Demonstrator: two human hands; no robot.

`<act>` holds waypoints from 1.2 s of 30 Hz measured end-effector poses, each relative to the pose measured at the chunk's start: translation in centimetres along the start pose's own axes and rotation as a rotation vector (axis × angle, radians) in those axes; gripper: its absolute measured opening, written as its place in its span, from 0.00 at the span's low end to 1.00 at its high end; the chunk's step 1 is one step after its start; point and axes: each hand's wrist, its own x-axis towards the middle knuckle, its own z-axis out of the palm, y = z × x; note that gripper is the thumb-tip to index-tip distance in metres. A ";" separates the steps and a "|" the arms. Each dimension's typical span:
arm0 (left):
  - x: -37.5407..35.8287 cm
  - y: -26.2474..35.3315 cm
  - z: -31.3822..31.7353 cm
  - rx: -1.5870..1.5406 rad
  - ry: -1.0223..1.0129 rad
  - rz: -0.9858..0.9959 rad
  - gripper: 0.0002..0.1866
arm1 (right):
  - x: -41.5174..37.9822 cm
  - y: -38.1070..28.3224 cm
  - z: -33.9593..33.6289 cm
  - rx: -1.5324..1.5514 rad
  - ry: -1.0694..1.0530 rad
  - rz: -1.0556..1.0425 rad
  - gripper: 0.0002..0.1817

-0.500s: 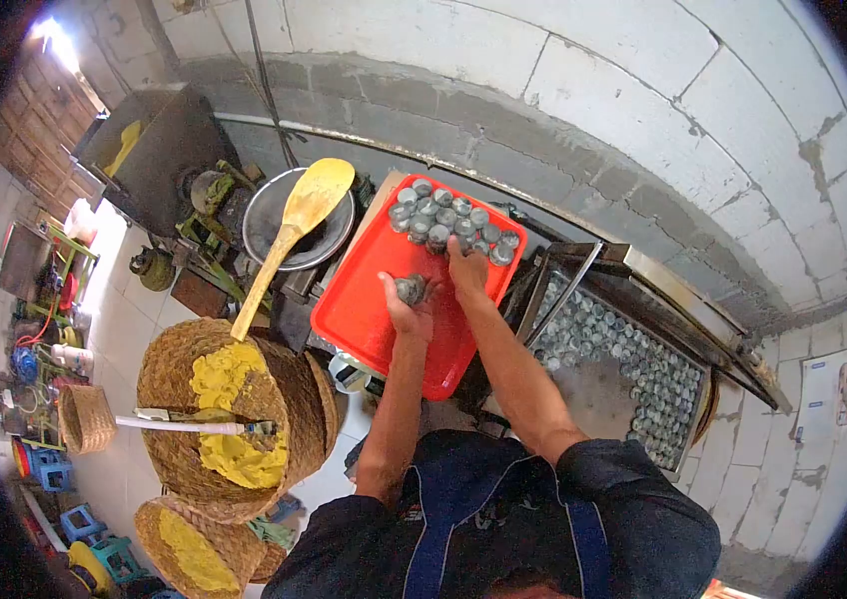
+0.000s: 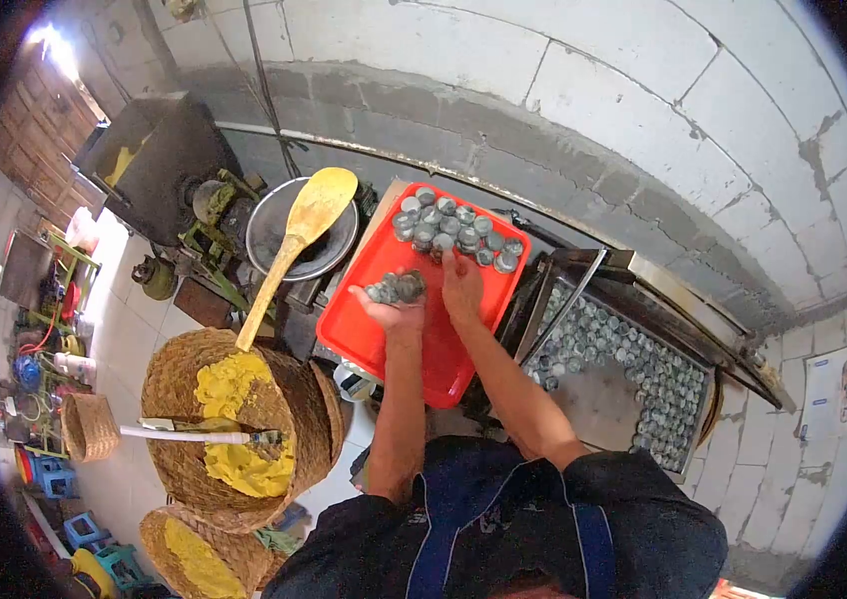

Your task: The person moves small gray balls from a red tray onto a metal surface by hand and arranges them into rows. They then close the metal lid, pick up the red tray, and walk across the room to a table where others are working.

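My left hand [image 2: 396, 304] is turned palm up over the red tray [image 2: 349, 319] and carries a small heap of round grey moulds [image 2: 399, 288] resting on its palm and fingers. Beside it, to the right, my right hand [image 2: 460, 285] pinches a single mould [image 2: 443, 243] at the near edge of a pile. That pile of small round grey moulds [image 2: 463, 222], shiny like metal, fills the far end of the tray. Whether anything is inside the moulds is too small to tell.
A large baking tray [image 2: 598, 404] of similar moulds lies to the right. At the left are a metal bowl [image 2: 269, 225], a wooden paddle [image 2: 309, 215] across it, and a woven basket [image 2: 169, 379] with yellow dough [image 2: 254, 469] and a white-handled tool [image 2: 189, 435]. A block wall [image 2: 503, 110] stands behind.
My left hand has opened flatter and shifted slightly left, showing more moulds on its palm. My right hand has moved slightly left and nearer me, still at the pile's near edge.
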 end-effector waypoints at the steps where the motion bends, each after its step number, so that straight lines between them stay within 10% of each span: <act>1: -0.6 0.5 1.0 0.036 0.034 0.014 0.45 | 1.1 0.5 1.0 0.004 0.001 0.001 0.34; 12: -2.0 2.7 2.5 0.004 0.151 -0.037 0.42 | 0.0 -2.7 3.5 -0.011 0.269 0.115 0.34; 14: -2.8 3.3 2.7 0.055 0.139 -0.061 0.39 | -1.2 -3.8 1.3 0.232 0.131 -0.073 0.28; 16: -4.6 3.7 3.9 0.086 0.075 -0.094 0.37 | -2.0 -0.8 -1.6 0.515 -0.469 -0.079 0.21; 20: -9.7 4.1 5.4 0.221 -0.022 -0.155 0.33 | -8.0 -2.0 -15.4 1.165 -0.884 0.580 0.15; 24: -15.7 2.7 5.4 0.306 0.042 -0.169 0.33 | -12.3 1.5 -26.7 1.221 -0.775 0.747 0.15; 32: -24.4 -7.1 3.9 0.320 0.034 -0.254 0.33 | -10.2 28.7 -41.8 -0.427 -0.036 0.639 0.41; 36: -27.5 -12.3 3.1 0.372 -0.017 -0.299 0.33 | -4.0 36.8 -46.1 -0.082 0.075 0.571 0.49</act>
